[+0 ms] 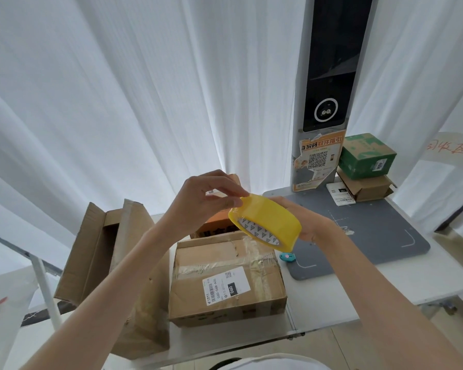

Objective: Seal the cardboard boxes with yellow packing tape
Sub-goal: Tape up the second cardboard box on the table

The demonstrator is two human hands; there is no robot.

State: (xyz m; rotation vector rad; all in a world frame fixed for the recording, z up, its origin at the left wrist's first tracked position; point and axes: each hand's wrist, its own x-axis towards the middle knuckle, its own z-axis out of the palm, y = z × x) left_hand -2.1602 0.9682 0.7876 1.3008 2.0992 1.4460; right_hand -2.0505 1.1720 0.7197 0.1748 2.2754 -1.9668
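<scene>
A roll of yellow packing tape (267,220) is held in the air above the table, its white printed core facing me. My right hand (309,222) grips the roll from behind and below. My left hand (209,198) pinches at the roll's top left edge with thumb and fingertips. Below the roll sits a closed brown cardboard box (225,281) with old clear tape and a white shipping label. A tall open cardboard box (112,265) stands at its left. An orange box (214,228) lies behind, mostly hidden by my left wrist.
A small teal cutter (287,256) lies by the grey scanner base plate (372,231), whose tall post (324,102) rises at the back. A green box (366,156) sits stacked on a brown box (366,189) at far right. White curtains hang behind the white table (332,297).
</scene>
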